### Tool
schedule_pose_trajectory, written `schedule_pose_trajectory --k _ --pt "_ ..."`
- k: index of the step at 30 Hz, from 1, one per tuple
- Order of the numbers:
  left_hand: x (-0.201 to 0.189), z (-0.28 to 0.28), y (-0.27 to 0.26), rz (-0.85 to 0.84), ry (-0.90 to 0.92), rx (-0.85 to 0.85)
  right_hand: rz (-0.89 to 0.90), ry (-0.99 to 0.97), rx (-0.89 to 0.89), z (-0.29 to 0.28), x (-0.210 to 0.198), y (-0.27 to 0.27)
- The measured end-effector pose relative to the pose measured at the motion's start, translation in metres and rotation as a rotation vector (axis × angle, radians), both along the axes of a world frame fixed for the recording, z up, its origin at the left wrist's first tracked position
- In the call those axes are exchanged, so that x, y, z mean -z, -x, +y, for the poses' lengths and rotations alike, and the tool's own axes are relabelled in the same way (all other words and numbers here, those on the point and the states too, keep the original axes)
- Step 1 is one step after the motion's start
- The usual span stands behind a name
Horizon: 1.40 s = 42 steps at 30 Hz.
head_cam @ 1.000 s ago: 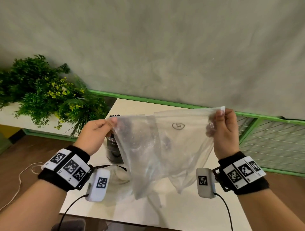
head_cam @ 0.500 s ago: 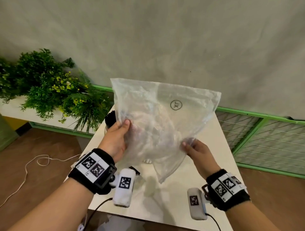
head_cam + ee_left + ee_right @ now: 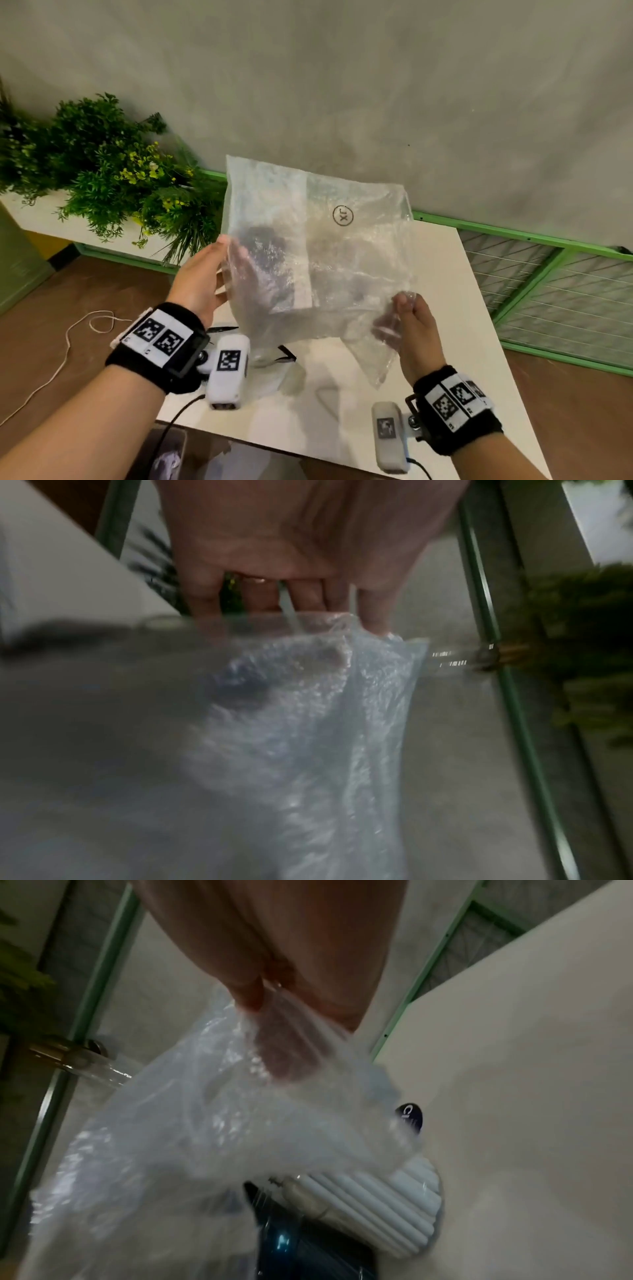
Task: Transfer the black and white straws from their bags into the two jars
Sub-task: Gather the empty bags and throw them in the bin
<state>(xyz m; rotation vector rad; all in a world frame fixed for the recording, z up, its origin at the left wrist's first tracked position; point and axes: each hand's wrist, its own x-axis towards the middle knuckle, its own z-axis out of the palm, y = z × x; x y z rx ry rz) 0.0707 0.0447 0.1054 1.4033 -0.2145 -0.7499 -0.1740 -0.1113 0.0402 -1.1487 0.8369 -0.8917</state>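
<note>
Holding the clear bag [image 3: 318, 260] up over the desk [image 3: 455, 342], the left hand [image 3: 202, 281] grips its side; the right hand [image 3: 414, 329] now pinches the bottom corner, lower than before.

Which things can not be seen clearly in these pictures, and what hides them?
- Head view: the jars, hidden behind the clear bag that both hands hold.
- Left wrist view: the bag's contents, lost to motion blur.
- Right wrist view: the white straws, partly covered by the bag; whether they stand in a jar is unclear.

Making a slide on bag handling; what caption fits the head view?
Both hands, left hand and right hand, hold a clear plastic bag up above the white table.
</note>
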Motion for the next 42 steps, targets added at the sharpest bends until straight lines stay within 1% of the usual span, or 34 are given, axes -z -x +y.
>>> schedule_pose_trajectory --k 1,2,3,4,5,6,8,9,10,11,13,14,15,16,19,21,22,24,26,28,29,31,32,33,36,37,40,41,42 --pt "0.005 0.006 0.004 -0.028 -0.069 0.062 -0.034 -0.014 0.020 0.002 -0.001 -0.003" --pt "0.013 0.011 0.010 -0.027 -0.127 0.163 -0.057 -0.017 0.033 0.004 0.001 -0.006" --pt "0.024 0.015 0.017 -0.010 -0.170 0.268 -0.073 -0.018 0.043 0.006 0.002 -0.009" --pt "0.038 0.017 0.023 0.013 -0.212 0.327 -0.083 -0.026 0.048 0.008 0.003 -0.012" --pt "0.051 0.018 0.027 0.043 -0.228 0.325 -0.097 -0.042 0.051 0.009 0.004 -0.013" --pt "0.062 0.018 0.028 0.072 -0.206 0.279 -0.114 -0.063 0.055 0.009 0.007 -0.015" --pt "0.070 0.014 0.025 0.182 -0.066 0.152 -0.136 -0.117 0.062 0.010 0.009 -0.015" --pt "0.070 0.012 0.021 0.219 0.005 0.116 -0.149 -0.144 0.064 0.010 0.010 -0.015" --pt "0.067 0.012 0.018 0.226 0.037 0.148 -0.165 -0.166 0.070 0.010 0.011 -0.014" --pt "0.066 0.012 0.015 0.222 0.021 0.223 -0.181 -0.186 0.083 0.009 0.012 -0.013" --pt "0.067 0.015 0.017 0.158 -0.126 0.400 -0.179 -0.211 0.084 0.005 0.012 -0.011" --pt "0.070 0.017 0.020 0.109 -0.191 0.437 -0.157 -0.227 0.057 0.004 0.012 -0.011" --pt "0.073 0.017 0.023 0.073 -0.216 0.432 -0.107 -0.241 0.008 0.003 0.014 -0.010" --pt "0.077 0.016 0.025 0.046 -0.216 0.382 -0.027 -0.250 -0.068 0.003 0.016 -0.009" --pt "0.085 0.006 0.029 -0.047 -0.162 0.185 0.166 -0.216 -0.340 0.009 0.030 -0.001" --pt "0.088 -0.001 0.033 -0.186 -0.146 0.103 0.205 -0.193 -0.463 0.015 0.040 0.004" --pt "0.089 -0.001 0.033 -0.287 -0.163 0.084 0.193 -0.181 -0.481 0.015 0.042 0.009" --pt "0.086 0.003 0.023 -0.459 -0.214 0.045 0.225 -0.100 -0.421 0.007 0.042 0.021" --pt "0.082 0.009 0.004 -0.509 -0.210 0.028 0.285 -0.022 -0.328 -0.006 0.037 0.033" --pt "0.085 0.012 -0.013 -0.552 -0.254 0.072 0.313 0.009 -0.311 -0.015 0.037 0.040" --pt "0.086 0.012 -0.017 -0.548 -0.281 0.101 0.341 0.031 -0.337 -0.017 0.036 0.040" --pt "0.088 0.013 -0.019 -0.441 -0.272 0.155 0.374 0.037 -0.379 -0.017 0.034 0.035" --pt "0.088 0.014 -0.018 -0.394 -0.271 0.193 0.370 0.027 -0.373 -0.018 0.032 0.031" --pt "0.088 0.015 -0.016 -0.376 -0.284 0.229 0.356 0.005 -0.346 -0.020 0.030 0.026" --pt "0.092 0.023 -0.014 -0.395 -0.339 0.278 0.264 -0.035 -0.250 -0.030 0.021 0.012" --pt "0.093 0.025 -0.014 -0.392 -0.327 0.283 0.256 0.003 -0.242 -0.033 0.017 0.007" --pt "0.089 0.028 -0.015 -0.357 -0.317 0.232 0.362 0.240 -0.287 -0.042 0.007 -0.003" --pt "0.087 0.027 -0.016 -0.378 -0.308 0.209 0.387 0.299 -0.321 -0.044 0.004 -0.004" --pt "0.081 0.025 -0.016 -0.418 -0.304 0.220 0.403 0.341 -0.363 -0.046 0.001 -0.005"
